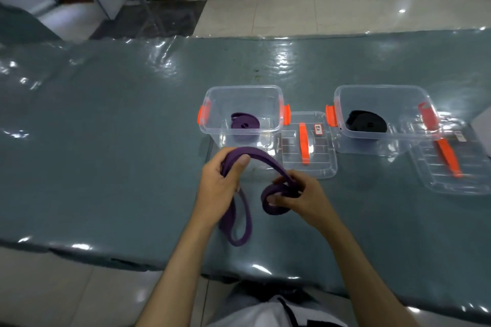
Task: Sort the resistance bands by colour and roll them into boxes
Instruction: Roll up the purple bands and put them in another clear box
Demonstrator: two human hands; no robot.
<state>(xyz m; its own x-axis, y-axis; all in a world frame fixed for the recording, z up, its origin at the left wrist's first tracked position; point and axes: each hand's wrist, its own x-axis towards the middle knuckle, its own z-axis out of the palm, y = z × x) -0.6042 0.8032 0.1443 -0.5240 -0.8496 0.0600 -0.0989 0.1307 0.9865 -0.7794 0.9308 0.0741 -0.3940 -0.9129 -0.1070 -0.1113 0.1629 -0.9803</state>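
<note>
glossy teal table (106,141), tiled floor (305,8)

Three resistance bands show: two purple and one black. One purple band (240,220) is out on the table, the rolled purple band (244,122) lies in the left box, and the rolled black band (366,121) lies in the right box. There are two clear plastic boxes, the left box (212,125) and the right box (388,135). Two clear lids lie flat, the near lid (321,167) and the far-right lid (467,183), each with one orange handle. Two hands are in view, the left hand (219,183) and the right hand (305,199).
</note>
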